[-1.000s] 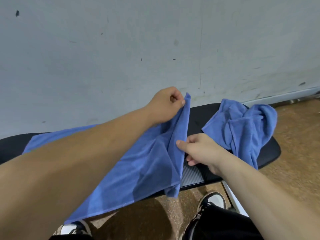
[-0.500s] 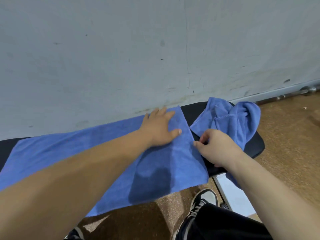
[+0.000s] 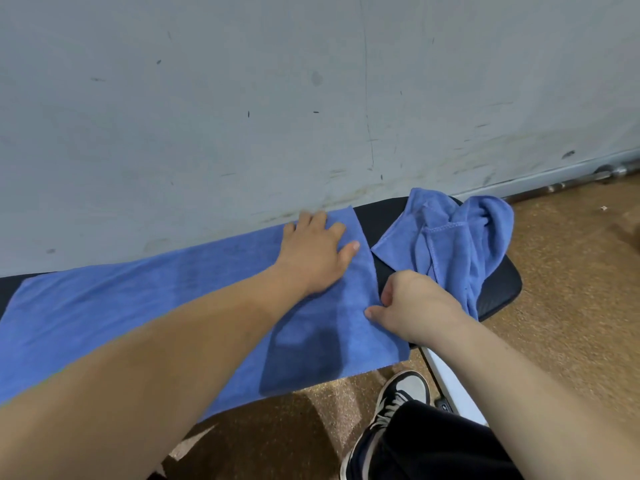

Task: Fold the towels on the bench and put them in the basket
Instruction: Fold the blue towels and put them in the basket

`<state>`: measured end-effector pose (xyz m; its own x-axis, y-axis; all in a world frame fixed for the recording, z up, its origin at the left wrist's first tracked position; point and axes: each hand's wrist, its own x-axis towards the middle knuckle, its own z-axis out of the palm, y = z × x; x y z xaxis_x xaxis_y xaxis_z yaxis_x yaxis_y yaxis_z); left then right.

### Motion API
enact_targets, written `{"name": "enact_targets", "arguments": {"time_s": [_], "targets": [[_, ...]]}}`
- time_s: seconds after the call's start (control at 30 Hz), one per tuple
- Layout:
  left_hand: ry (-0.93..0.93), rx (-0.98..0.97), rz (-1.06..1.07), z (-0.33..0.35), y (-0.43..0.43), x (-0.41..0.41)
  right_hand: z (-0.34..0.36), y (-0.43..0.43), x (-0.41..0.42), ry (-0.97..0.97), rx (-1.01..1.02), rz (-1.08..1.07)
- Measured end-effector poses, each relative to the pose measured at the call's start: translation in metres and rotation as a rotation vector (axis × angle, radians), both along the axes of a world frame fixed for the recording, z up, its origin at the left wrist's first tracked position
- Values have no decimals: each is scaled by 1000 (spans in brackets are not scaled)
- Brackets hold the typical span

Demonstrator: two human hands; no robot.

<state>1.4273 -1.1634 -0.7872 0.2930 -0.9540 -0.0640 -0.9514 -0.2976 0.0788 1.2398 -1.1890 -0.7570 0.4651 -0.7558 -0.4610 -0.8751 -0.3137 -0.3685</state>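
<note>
The spread towel (image 3: 104,306) lies flat along the bench (image 3: 498,292), its near edge hanging over the front. My left hand (image 3: 315,254) rests palm-down on its far right corner, fingers straight and spread, forearm reaching in from the near left. My right hand (image 3: 415,306) sits at the towel's right edge, thumb on the cloth and fingers curled, pinching that edge. Just right of both hands, the crumpled towel (image 3: 450,244) is heaped on the bench's right end.

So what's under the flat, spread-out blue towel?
The black padded bench, visible only past the ends of the spread blue towel; the stretch beneath is covered. Its near edge overhangs the brown floor.
</note>
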Motion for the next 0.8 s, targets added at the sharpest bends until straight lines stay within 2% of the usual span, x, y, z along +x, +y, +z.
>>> {"name": "enact_targets", "arguments": {"time_s": [0.07,0.17,0.33,0.4,0.57,0.63,0.73,0.8], "targets": [[9,-65,35,11,-19,-8,-1,0,-1,-67,42,-35],[175,29,161,16,-43,-19,2,-3,-8,-242,109,-139],[236,59,297,20,-58,-20,14,-4,-20,-406,129,-178],[290,27,305,23,-56,-17,19,-6,-23,-413,146,-196],[590,-213,335,39,-54,-17,38,-12,-35,-279,142,-146],[701,-281,332,50,-56,-24,52,-17,-45,-284,183,-164],[867,-271,301,68,-56,-36,73,-21,-62,-353,237,-218],[910,-245,307,75,-52,-38,79,-17,-67,-384,233,-197]]}}
